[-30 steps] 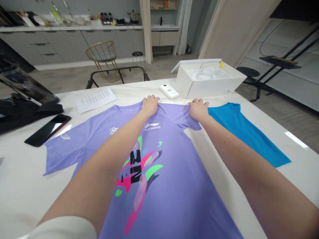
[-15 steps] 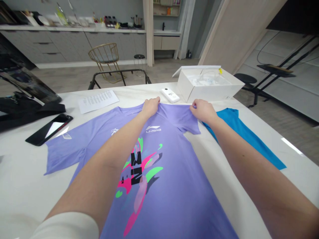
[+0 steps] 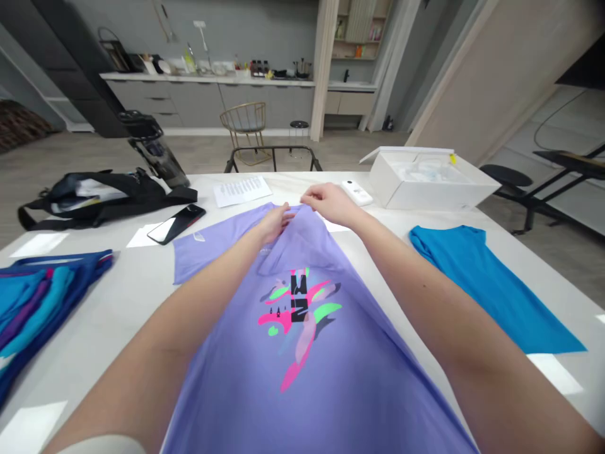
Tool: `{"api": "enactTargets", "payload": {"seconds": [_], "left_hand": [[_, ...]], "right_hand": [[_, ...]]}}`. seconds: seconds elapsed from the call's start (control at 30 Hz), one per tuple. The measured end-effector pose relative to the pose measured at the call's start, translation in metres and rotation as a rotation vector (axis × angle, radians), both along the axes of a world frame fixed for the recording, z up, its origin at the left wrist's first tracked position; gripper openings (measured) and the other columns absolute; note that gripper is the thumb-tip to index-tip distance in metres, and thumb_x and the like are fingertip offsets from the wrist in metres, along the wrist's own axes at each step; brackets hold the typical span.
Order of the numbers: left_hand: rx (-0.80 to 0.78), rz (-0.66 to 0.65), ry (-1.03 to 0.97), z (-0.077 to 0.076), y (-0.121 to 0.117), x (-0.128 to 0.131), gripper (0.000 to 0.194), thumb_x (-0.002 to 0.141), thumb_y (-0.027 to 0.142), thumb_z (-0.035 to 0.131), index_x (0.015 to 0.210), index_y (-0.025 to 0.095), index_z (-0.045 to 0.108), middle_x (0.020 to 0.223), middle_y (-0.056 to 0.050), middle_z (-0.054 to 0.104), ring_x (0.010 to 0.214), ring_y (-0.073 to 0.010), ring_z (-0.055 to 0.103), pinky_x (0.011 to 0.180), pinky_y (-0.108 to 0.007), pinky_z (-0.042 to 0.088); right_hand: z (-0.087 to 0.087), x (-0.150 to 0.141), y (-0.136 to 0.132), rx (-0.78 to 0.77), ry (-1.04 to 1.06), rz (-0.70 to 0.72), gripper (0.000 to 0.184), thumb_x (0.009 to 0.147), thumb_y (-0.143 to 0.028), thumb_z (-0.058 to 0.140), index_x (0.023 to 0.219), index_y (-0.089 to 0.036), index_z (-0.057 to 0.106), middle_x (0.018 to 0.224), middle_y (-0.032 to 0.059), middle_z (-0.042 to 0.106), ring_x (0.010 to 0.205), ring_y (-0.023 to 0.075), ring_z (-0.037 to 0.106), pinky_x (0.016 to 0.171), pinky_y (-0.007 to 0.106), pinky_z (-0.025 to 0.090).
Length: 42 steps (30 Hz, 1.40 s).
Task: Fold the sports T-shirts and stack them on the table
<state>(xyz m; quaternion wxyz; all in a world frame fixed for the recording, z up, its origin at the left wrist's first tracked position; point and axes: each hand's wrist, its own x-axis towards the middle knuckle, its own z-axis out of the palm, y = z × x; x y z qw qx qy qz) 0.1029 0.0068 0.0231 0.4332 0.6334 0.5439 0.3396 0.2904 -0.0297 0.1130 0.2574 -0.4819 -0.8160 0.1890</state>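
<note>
The left forearm (image 3: pixel 208 292) and right forearm (image 3: pixel 425 291) are stretched forward; the right grip (image 3: pixel 328 200) is pinched at the fingertips, the left grip (image 3: pixel 274 225) held near it, fingers slightly bent.

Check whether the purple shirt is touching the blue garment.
Apart: the head view shows a strip of white tabletop between the purple shirt and the blue garment.
</note>
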Motion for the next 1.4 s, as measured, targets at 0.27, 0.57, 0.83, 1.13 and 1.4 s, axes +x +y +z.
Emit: {"api": "enactTargets", "payload": {"seconds": [0.27, 0.57, 0.83, 1.13, 1.4], "left_hand": [[-0.040, 0.042, 0.622, -0.014, -0.049, -0.034, 0.040, 0.091, 0.053, 0.060, 0.104, 0.015, 0.068, 0.110, -0.021, 0.075, 0.110, -0.0349, 0.070, 0.092, -0.042, 0.050], [0.217, 0.065, 0.535, -0.009, -0.070, -0.034, 0.025, 0.104, 0.036, 0.043, 0.106, 0.020, 0.062, 0.095, -0.009, 0.074, 0.095, -0.0251, 0.070, 0.089, -0.037, 0.049], [0.143, 0.118, 0.531, 0.022, 0.027, -0.067, 0.019, 0.091, 0.038, 0.069, 0.094, 0.019, 0.069, 0.093, -0.005, 0.072, 0.090, -0.0215, 0.066, 0.085, -0.029, 0.049], [0.520, -0.093, 0.749, -0.020, -0.030, -0.073, 0.042, 0.098, 0.027, 0.049, 0.139, 0.022, 0.059, 0.141, -0.011, 0.062, 0.133, -0.0266, 0.054, 0.114, -0.047, 0.040], [0.738, -0.499, 0.898, -0.012, -0.095, -0.050, 0.042, 0.084, 0.008, 0.048, 0.116, 0.025, 0.069, 0.141, -0.006, 0.064, 0.142, -0.0243, 0.047, 0.126, -0.062, 0.012]], "right_hand": [[-0.092, 0.004, 0.046, 0.013, -0.427, -0.185, 0.048, 0.103, -0.032, 0.045, 0.150, -0.031, 0.054, 0.155, 0.0161, 0.045, 0.137, 0.0393, 0.041, 0.104, 0.064, 0.041], [-0.086, -0.007, 0.058, 0.204, -0.464, -0.342, 0.033, 0.101, -0.029, 0.040, 0.110, -0.015, 0.069, 0.138, 0.0210, 0.056, 0.127, 0.0355, 0.046, 0.101, 0.057, 0.041], [-0.081, -0.009, 0.089, 0.101, -0.451, -0.488, 0.029, 0.099, -0.027, 0.044, 0.113, -0.017, 0.066, 0.131, 0.0207, 0.059, 0.121, 0.0361, 0.051, 0.099, 0.057, 0.043], [-0.103, -0.009, 0.025, 0.176, -0.305, -0.331, 0.034, 0.100, -0.034, 0.052, 0.128, -0.019, 0.063, 0.134, 0.0164, 0.058, 0.123, 0.0326, 0.053, 0.100, 0.049, 0.046], [-0.098, -0.008, -0.106, -0.013, -0.303, -0.049, 0.028, 0.100, -0.045, 0.060, 0.111, -0.023, 0.074, 0.105, 0.0057, 0.067, 0.093, 0.0191, 0.066, 0.089, 0.029, 0.047]]}}
